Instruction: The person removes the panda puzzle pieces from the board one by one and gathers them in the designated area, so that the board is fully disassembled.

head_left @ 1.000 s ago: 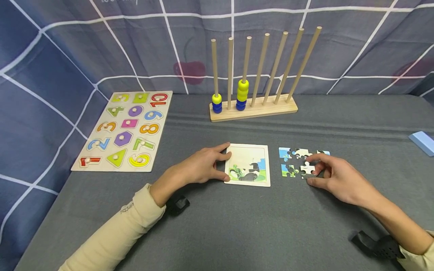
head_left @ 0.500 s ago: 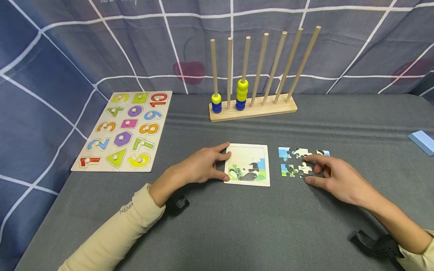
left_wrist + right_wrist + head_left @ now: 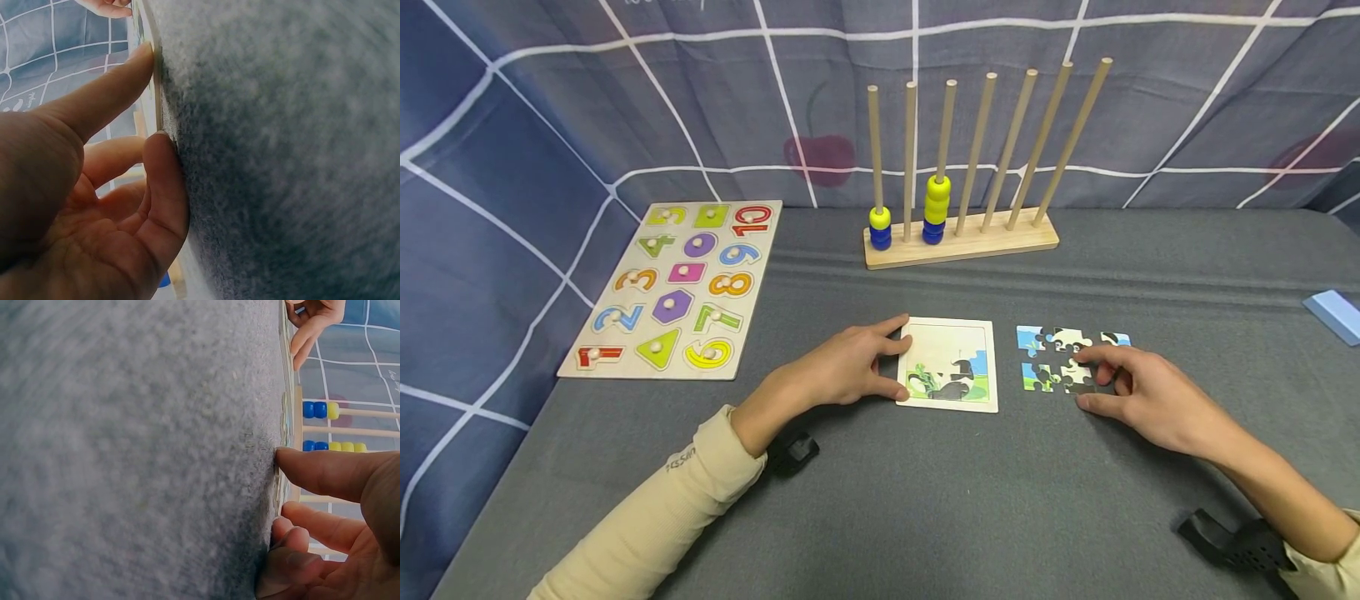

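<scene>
In the head view, a square wooden puzzle tray [image 3: 943, 342] lies flat, with several panda-picture pieces [image 3: 951, 387] fitted along its lower part and right side. My left hand [image 3: 844, 365] holds the tray's left edge, thumb at the near corner and forefinger at the far one. In the left wrist view, its thumb and fingers rest against the tray's thin edge [image 3: 157, 94]. To the right of the tray, my right hand [image 3: 1157, 400] pinches a black-and-white jigsaw piece [image 3: 1077, 377] between thumb and forefinger, low at the table. Other loose pieces [image 3: 1032, 338] lie around it.
A number-and-shape peg board [image 3: 703, 321] lies at the left. Behind the tray stands a wooden bead rack [image 3: 970, 248] with tall rods and blue and yellow beads. A light blue block [image 3: 1334, 317] is at the far right. A checked cloth [image 3: 715, 100] hangs behind.
My right hand has shifted slightly left with the pinched jigsaw piece, bringing it closer to the neighbouring loose pieces. My left hand and the tray stay in place.
</scene>
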`<move>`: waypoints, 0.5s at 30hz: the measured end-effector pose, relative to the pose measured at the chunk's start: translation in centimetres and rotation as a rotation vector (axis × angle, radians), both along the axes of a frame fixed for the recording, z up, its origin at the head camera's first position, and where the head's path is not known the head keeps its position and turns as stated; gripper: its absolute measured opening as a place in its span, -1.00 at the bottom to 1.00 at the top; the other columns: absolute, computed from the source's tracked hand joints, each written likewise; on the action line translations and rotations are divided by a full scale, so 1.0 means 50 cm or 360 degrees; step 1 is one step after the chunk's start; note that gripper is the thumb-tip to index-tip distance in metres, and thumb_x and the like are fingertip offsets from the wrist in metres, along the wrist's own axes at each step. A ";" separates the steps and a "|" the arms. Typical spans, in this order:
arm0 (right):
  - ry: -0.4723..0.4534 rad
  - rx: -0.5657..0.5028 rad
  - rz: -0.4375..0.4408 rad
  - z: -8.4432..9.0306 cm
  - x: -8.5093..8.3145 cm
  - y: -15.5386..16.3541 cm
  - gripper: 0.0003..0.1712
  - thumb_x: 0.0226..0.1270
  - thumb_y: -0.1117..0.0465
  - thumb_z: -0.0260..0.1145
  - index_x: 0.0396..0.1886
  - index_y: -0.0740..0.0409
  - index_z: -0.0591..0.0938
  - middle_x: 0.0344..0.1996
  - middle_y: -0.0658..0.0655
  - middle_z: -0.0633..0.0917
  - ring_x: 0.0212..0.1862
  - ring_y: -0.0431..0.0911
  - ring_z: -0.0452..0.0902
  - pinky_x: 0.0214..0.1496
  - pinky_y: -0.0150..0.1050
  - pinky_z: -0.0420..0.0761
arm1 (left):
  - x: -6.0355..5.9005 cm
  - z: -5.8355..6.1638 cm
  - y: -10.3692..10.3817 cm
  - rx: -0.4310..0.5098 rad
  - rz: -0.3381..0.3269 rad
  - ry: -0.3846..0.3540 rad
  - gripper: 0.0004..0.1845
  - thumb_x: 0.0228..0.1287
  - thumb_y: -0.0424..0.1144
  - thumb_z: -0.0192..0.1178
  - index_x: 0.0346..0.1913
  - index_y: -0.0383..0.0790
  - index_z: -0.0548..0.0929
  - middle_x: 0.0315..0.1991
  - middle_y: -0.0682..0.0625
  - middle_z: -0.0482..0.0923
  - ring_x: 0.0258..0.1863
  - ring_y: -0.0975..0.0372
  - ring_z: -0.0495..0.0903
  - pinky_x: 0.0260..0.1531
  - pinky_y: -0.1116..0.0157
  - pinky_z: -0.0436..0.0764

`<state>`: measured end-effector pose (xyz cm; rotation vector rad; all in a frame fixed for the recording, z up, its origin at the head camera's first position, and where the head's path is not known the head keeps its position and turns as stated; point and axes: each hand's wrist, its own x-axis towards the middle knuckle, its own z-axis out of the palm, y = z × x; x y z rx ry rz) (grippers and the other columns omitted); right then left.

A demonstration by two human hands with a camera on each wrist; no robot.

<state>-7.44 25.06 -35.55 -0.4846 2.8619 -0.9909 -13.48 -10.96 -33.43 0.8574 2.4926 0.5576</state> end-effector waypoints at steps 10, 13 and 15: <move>0.0011 -0.0013 0.0003 -0.003 0.001 -0.001 -0.55 0.10 0.27 0.53 0.01 0.20 0.64 -0.39 0.02 0.49 -0.54 -0.25 0.31 -0.47 -0.32 0.30 | -0.001 0.000 0.000 -0.0013 0.0001 -0.0009 -0.24 0.22 -0.03 0.40 0.41 -0.26 0.39 0.54 -0.15 0.03 -0.52 0.36 0.42 -0.03 0.23 0.43; 0.0001 -0.0013 -0.0006 -0.001 0.001 -0.001 -0.55 0.10 0.26 0.53 0.01 0.21 0.64 -0.39 0.02 0.49 -0.54 -0.24 0.31 -0.47 -0.32 0.30 | -0.001 0.000 0.000 -0.0002 0.0001 -0.0008 -0.24 0.21 -0.03 0.40 0.41 -0.27 0.40 0.54 -0.15 0.03 -0.53 0.37 0.42 -0.04 0.23 0.43; -0.0013 -0.0017 -0.0014 0.001 0.001 -0.001 -0.54 0.11 0.24 0.53 0.01 0.23 0.63 -0.38 0.02 0.49 -0.53 -0.24 0.31 -0.47 -0.32 0.30 | -0.001 0.000 0.000 0.0007 0.0002 -0.0008 -0.24 0.21 -0.04 0.41 0.41 -0.27 0.40 0.54 -0.15 0.03 -0.53 0.37 0.42 -0.05 0.23 0.43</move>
